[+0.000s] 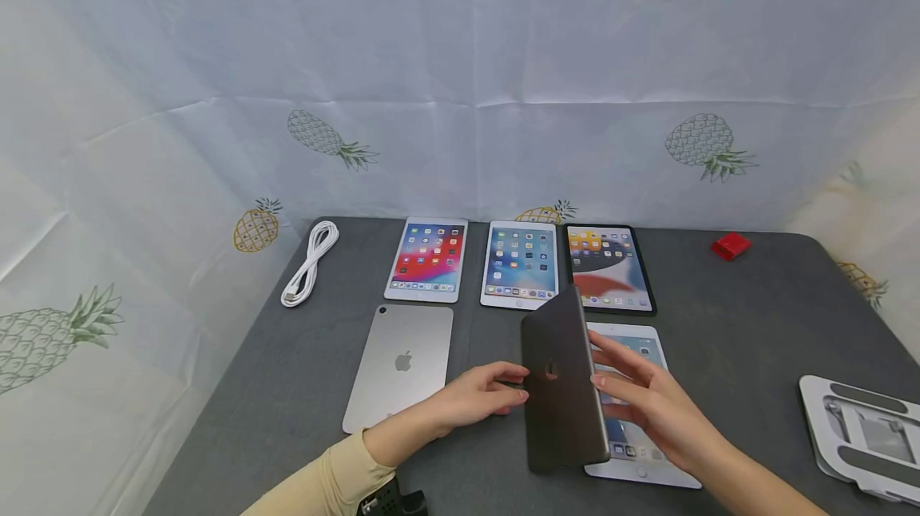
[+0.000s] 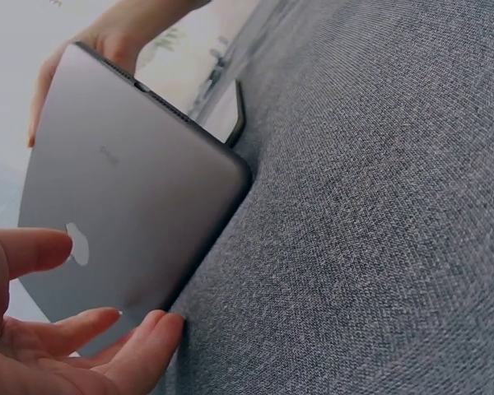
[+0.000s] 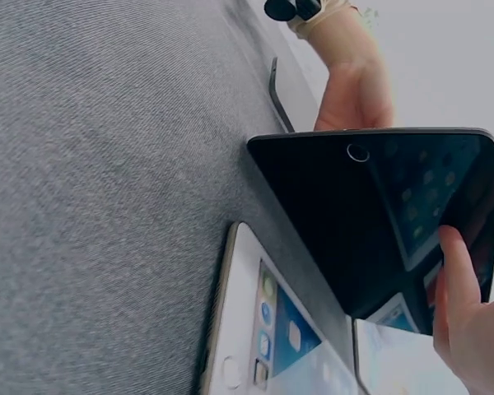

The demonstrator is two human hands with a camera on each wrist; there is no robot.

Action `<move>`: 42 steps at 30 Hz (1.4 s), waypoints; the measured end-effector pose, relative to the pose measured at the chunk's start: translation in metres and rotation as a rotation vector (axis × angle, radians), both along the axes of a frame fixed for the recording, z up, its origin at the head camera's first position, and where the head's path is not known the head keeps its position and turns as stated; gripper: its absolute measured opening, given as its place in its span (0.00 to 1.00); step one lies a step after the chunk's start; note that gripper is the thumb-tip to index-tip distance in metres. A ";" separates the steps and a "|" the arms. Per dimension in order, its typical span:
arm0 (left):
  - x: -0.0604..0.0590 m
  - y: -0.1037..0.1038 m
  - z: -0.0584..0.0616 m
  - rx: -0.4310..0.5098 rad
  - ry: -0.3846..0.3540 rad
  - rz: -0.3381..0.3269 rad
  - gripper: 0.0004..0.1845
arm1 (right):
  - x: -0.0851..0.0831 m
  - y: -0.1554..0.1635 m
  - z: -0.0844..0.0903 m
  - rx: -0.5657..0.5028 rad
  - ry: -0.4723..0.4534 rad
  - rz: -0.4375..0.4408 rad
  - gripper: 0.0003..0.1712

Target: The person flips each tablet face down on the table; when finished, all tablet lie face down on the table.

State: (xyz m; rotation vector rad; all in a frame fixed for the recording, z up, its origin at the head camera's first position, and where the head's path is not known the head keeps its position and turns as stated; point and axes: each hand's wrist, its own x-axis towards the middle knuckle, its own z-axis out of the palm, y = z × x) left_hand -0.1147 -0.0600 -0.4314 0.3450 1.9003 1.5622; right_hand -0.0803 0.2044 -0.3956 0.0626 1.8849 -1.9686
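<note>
A dark grey tablet (image 1: 564,388) stands tilted on its long edge on the table, its back toward my left hand and its black screen (image 3: 337,197) toward my right. My right hand (image 1: 650,396) holds it by the upper edge, with a finger against the screen. My left hand (image 1: 485,396) is at the back, fingers spread and relaxed; in the left wrist view its fingertips (image 2: 160,337) are by the lower edge, and contact is hard to tell. Beneath the right hand lies a white tablet (image 1: 640,472), screen lit. Left of the left hand, a silver tablet (image 1: 402,360) lies face down.
Along the back lie a white tablet with a red screen (image 1: 427,260), another white tablet (image 1: 521,264) and a black-framed tablet (image 1: 611,268). A coiled white cable (image 1: 312,260) is far left. A red block (image 1: 731,245) and a folded metal stand (image 1: 866,436) lie on the right.
</note>
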 end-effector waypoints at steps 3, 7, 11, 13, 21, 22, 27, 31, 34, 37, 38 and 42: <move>0.000 -0.001 0.000 0.008 -0.002 0.004 0.22 | 0.001 0.004 -0.004 -0.010 -0.012 -0.013 0.36; 0.001 -0.002 -0.001 0.015 0.004 0.005 0.22 | 0.001 0.008 -0.008 -0.031 -0.024 -0.022 0.35; 0.001 -0.004 -0.002 0.018 0.013 0.006 0.22 | 0.001 0.011 -0.011 -0.040 -0.031 -0.028 0.34; 0.001 -0.005 -0.002 0.023 0.018 0.002 0.22 | 0.000 0.012 -0.013 -0.043 -0.030 -0.030 0.33; 0.001 -0.014 0.000 -0.005 0.026 0.028 0.23 | -0.001 0.010 -0.018 -0.021 -0.040 -0.046 0.35; 0.001 -0.015 0.000 -0.009 0.032 0.027 0.23 | -0.001 0.009 -0.019 -0.015 -0.047 -0.048 0.36; 0.000 -0.021 0.000 -0.009 0.058 0.039 0.23 | -0.003 0.005 -0.026 -0.017 -0.057 -0.044 0.38; 0.001 -0.026 -0.001 -0.013 0.055 0.064 0.23 | -0.004 0.002 -0.030 -0.017 -0.055 -0.046 0.38; 0.001 -0.029 -0.001 -0.019 0.059 0.079 0.23 | -0.005 -0.002 -0.032 0.005 -0.070 -0.060 0.39; 0.001 -0.033 0.000 -0.026 0.068 0.085 0.23 | -0.006 -0.006 -0.033 0.023 -0.078 -0.061 0.39; 0.001 -0.034 0.000 -0.026 0.070 0.085 0.23 | -0.006 -0.008 -0.033 0.028 -0.076 -0.060 0.39; 0.001 -0.039 0.002 -0.041 0.089 0.084 0.24 | -0.008 -0.013 -0.035 0.044 -0.065 -0.054 0.39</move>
